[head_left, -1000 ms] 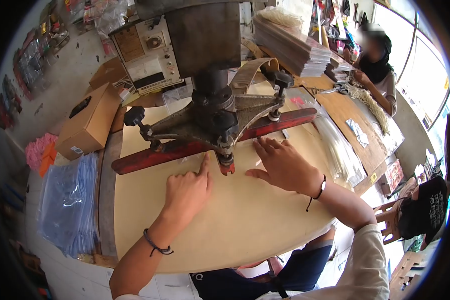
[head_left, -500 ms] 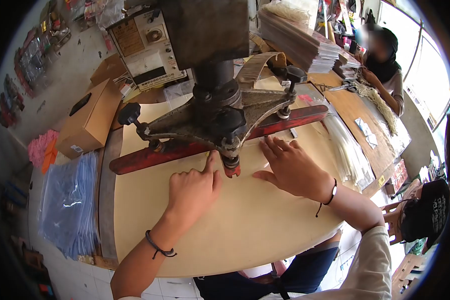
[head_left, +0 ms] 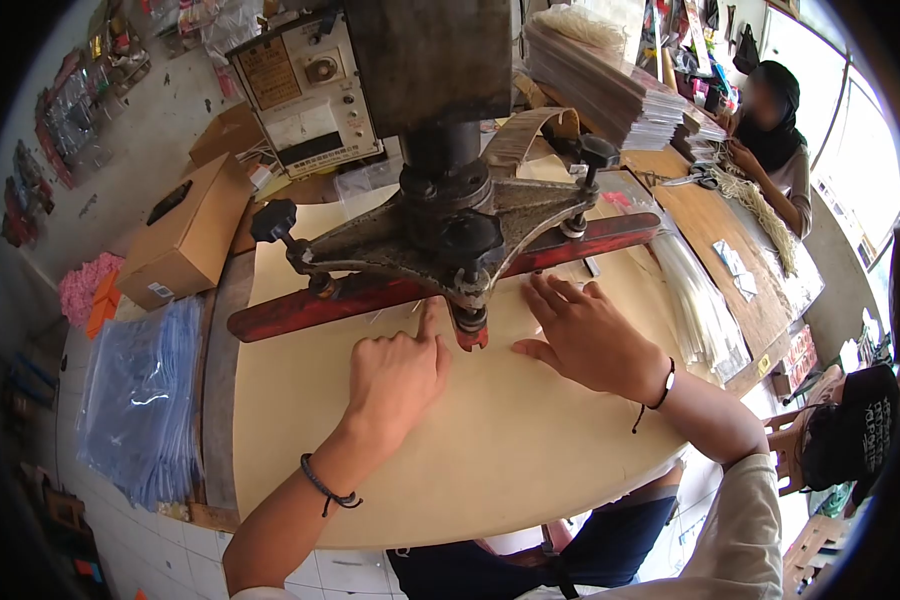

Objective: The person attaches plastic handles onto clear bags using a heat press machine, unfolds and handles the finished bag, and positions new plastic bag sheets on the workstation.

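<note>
My left hand presses its stretched index finger down close to the red bar of the press, the other fingers curled under; nothing shows in its grip. My right hand lies flat with fingers spread, its fingertips close to the same red bar. Both hands rest on a tan sheet covering the work table. Between them stands the notched red front foot of the press head. A faint clear film appears by the fingertips, its edges hard to make out.
A stack of blue-tinted plastic sheets and a cardboard box stand at left, beside a control box. Clear plastic strips lie at right. Scissors and plastic stacks are behind, near a seated person.
The view has shifted slightly, so the press and table sit a little further right. Both hands keep nearly the same place beside the red bar.
</note>
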Action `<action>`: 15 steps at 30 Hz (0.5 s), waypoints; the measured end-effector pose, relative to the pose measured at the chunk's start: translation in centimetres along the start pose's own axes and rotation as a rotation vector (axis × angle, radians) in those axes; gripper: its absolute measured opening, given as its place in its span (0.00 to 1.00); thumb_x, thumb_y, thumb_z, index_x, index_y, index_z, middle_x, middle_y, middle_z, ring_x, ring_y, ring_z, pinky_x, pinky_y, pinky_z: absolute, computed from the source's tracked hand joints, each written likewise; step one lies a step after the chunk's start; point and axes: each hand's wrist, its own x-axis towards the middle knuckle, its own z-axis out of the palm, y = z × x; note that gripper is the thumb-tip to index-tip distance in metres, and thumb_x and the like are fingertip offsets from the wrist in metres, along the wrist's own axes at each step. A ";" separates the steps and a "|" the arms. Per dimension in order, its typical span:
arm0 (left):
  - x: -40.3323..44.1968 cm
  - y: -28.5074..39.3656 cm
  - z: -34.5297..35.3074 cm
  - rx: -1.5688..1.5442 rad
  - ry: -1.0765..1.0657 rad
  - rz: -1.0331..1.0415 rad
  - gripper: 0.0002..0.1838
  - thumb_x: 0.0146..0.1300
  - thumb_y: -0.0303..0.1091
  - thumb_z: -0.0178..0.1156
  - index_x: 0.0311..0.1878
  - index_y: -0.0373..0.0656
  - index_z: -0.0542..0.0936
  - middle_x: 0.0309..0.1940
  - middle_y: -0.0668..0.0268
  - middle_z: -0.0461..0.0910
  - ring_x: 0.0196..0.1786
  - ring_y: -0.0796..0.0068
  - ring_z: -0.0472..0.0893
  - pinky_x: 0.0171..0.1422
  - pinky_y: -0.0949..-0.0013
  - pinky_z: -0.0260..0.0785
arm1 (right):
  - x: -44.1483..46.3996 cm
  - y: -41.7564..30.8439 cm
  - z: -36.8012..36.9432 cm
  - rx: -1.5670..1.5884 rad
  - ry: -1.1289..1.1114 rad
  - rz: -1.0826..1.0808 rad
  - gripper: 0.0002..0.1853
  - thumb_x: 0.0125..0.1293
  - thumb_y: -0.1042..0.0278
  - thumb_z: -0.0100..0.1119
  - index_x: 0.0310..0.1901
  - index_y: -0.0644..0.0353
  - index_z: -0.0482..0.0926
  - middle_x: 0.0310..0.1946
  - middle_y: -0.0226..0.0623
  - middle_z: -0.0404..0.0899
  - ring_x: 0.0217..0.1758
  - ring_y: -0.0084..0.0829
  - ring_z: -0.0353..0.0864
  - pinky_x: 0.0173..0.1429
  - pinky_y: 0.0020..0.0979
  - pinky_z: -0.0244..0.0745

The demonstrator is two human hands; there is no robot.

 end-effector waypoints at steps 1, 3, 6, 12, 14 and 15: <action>0.0 0.0 -0.1 -0.020 -0.006 -0.012 0.25 0.70 0.40 0.52 0.66 0.40 0.78 0.10 0.65 0.75 0.13 0.64 0.77 0.22 0.61 0.70 | 0.0 0.0 0.0 0.000 0.001 0.002 0.39 0.76 0.39 0.46 0.67 0.73 0.69 0.68 0.54 0.72 0.72 0.44 0.71 0.67 0.50 0.72; 0.1 0.1 -0.3 -0.063 -0.020 -0.037 0.23 0.70 0.40 0.52 0.61 0.35 0.80 0.11 0.59 0.76 0.15 0.58 0.79 0.24 0.57 0.73 | 0.1 -0.1 -0.1 0.017 0.001 -0.007 0.38 0.76 0.39 0.46 0.67 0.73 0.69 0.68 0.53 0.72 0.73 0.44 0.70 0.67 0.50 0.71; 0.1 0.1 -0.5 -0.093 -0.040 -0.050 0.25 0.70 0.41 0.52 0.63 0.35 0.79 0.11 0.59 0.77 0.15 0.58 0.79 0.25 0.57 0.73 | 0.1 -0.1 -0.2 0.033 0.001 -0.008 0.37 0.77 0.40 0.46 0.67 0.72 0.69 0.68 0.52 0.72 0.73 0.44 0.70 0.67 0.50 0.71; -0.5 -0.2 -0.1 -0.025 0.036 -0.032 0.26 0.70 0.42 0.53 0.67 0.40 0.79 0.09 0.66 0.74 0.12 0.66 0.76 0.21 0.63 0.69 | 0.1 0.0 -0.7 0.010 -0.001 -0.013 0.37 0.77 0.41 0.48 0.69 0.72 0.68 0.69 0.53 0.72 0.72 0.43 0.71 0.66 0.47 0.70; -0.5 -0.3 0.0 -0.036 0.057 -0.040 0.26 0.69 0.42 0.54 0.66 0.40 0.79 0.09 0.66 0.74 0.11 0.65 0.76 0.21 0.62 0.69 | 0.1 -0.1 -0.6 0.029 0.002 -0.011 0.37 0.77 0.41 0.48 0.69 0.72 0.68 0.69 0.52 0.72 0.72 0.43 0.71 0.66 0.48 0.70; -0.5 -0.3 0.1 -0.041 0.067 -0.045 0.26 0.69 0.43 0.54 0.66 0.39 0.79 0.09 0.65 0.74 0.11 0.65 0.76 0.21 0.62 0.69 | 0.1 -0.1 -0.5 0.035 0.007 -0.011 0.37 0.77 0.41 0.48 0.68 0.72 0.68 0.69 0.52 0.72 0.72 0.44 0.71 0.66 0.49 0.70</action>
